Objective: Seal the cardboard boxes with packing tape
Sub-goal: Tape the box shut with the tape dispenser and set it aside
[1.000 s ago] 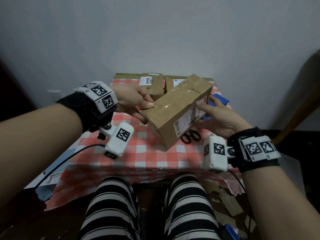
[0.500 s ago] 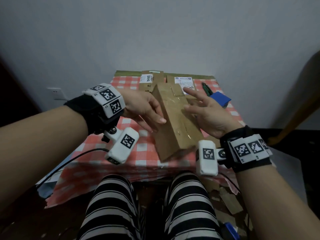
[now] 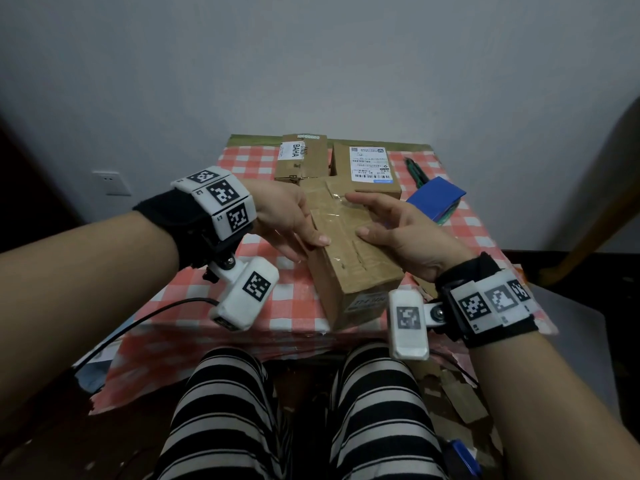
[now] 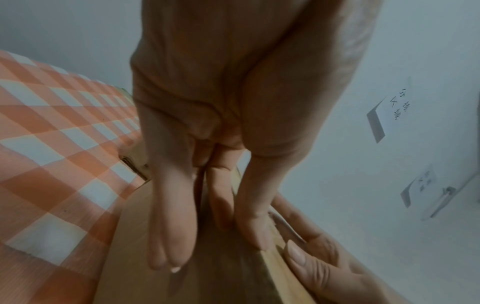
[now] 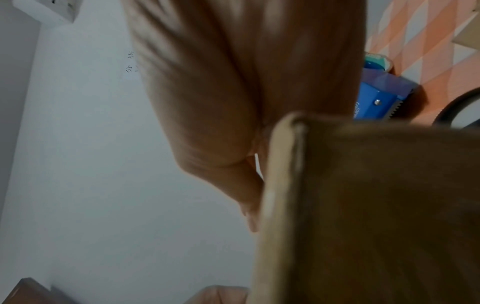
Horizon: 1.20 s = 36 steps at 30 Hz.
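The box (image 3: 349,265) sits in the middle of the frame. Our left hand (image 3: 287,220) presses its side with straight fingers; our right hand (image 3: 405,233) lies flat on top. Shiny tape (image 3: 330,216) already covers its top. The back boxes (image 3: 304,157), upper middle, may still need taping.

"BAHA" on rear box label (image 3: 294,151)

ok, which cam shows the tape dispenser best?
Right wrist: tape dispenser is close, serrated blade and roll visible, though partly hidden. Head shows just its blue top, small. Left wrist misses it.
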Available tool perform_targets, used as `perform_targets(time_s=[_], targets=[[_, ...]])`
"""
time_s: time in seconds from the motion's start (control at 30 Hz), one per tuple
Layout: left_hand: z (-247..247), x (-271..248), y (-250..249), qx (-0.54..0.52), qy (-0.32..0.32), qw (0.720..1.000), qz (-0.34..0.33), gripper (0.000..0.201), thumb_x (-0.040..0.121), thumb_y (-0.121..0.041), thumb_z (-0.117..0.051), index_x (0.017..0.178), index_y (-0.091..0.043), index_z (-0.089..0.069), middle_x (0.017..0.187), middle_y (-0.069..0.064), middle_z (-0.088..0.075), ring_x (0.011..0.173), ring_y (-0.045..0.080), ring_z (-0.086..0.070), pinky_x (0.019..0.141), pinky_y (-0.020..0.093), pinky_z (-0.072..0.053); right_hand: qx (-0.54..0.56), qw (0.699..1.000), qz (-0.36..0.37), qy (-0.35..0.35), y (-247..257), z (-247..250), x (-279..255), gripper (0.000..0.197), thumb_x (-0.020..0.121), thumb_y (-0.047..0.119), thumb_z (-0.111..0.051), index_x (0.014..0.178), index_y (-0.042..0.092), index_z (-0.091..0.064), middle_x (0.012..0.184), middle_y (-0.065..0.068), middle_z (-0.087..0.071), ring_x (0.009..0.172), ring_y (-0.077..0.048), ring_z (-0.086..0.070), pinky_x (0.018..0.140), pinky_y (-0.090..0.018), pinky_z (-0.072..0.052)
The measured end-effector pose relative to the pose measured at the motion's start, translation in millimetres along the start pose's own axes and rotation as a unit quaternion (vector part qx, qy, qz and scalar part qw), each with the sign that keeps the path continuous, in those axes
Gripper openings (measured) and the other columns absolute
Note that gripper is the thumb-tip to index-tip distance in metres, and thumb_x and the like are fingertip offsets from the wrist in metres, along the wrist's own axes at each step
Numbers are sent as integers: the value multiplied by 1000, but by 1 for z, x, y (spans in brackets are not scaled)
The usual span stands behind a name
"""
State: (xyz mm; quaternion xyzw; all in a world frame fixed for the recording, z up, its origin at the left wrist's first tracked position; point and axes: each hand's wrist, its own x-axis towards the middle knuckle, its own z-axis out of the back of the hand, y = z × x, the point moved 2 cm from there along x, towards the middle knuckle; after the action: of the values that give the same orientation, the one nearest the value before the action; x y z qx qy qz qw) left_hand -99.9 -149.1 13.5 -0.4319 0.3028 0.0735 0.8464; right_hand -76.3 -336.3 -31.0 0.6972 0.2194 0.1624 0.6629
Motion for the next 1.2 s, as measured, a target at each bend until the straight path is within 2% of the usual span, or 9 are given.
perform_targets(time_s=[0.27,0.37,0.5,0.67,0.8,0.9,0.97,1.07,1.2], targets=[[1,3,-1,25,-26,999,32,11,81,-7,-72,74,-2,-65,79,13,-70,77,25,-68,54,25,-59,-36,999,-6,-33,-2,-2,3,47,91,-9,-56,134,10,-53,125,2,-59,100,-3,-62,91,-20,-53],[2,0,-1,28,-32,998,45,13,81,-6,-71,71,-1,-63,80,14,-69,73,26,-67,55,27,-59,-41,997,-57,-36,0,-3,-1,42,97,15,-57,138,19,-51,121,-1,-62,97,-11,-65,83,-27,-58],[1,-8,-2,15,-22,998,55,8,83,-3,-66,82,4,-63,90,20,-69,73,28,-69,59,31,-60,-55,987,-154,12,-9,-2,-7,50,97,53,-41,138,25,-47,127,-9,-62,118,-33,-61,92,-46,-50],[-10,-13,-2,-50,-5,999,15,11,96,4,-48,88,-3,-51,71,15,-71,74,30,-67,73,43,-60,-57,979,-192,34,-10,-2,-13,58,91,67,-33,118,24,-60,129,-18,-61,119,-41,-55,101,-54,-43],[-7,-22,-6,-103,-45,994,-4,17,94,-12,-58,99,-17,-43,90,21,-66,75,35,-67,68,46,-58,-54,989,-138,23,7,4,-20,47,96,63,-28,118,39,-62,113,-3,-69,96,-28,-59,81,-42,-47],[-3,-36,-15,-97,-43,994,-38,24,85,-38,-62,95,-19,-51,85,11,-65,76,28,-65,79,45,-55,-59,994,-92,12,19,5,-22,46,98,59,-27,126,38,-57,101,5,-73,73,-13,-67,66,-29,-54],[-1,-44,-19,-84,-41,994,-58,44,70,-47,-66,105,-22,-55,91,5,-68,82,24,-65,86,47,-53,-45,996,-77,-6,27,3,-22,44,97,59,-33,125,35,-57,118,-5,-68,85,-22,-69,83,-40,-55],[5,-53,-23,-91,-68,990,-77,69,58,-34,-76,123,-26,-55,96,-1,-72,74,16,-70,73,39,-57,-29,997,-68,-7,35,-1,-25,50,96,58,-41,136,31,-51,130,-10,-62,92,-30,-68,96,-47,-50],[3,-69,-30,-131,-77,983,-99,35,80,-14,-70,112,-17,-59,74,-3,-74,59,13,-70,52,29,-58,-51,998,-27,7,43,-10,-36,44,97,50,-48,136,29,-52,116,2,-70,81,-19,-70,92,-43,-50]])
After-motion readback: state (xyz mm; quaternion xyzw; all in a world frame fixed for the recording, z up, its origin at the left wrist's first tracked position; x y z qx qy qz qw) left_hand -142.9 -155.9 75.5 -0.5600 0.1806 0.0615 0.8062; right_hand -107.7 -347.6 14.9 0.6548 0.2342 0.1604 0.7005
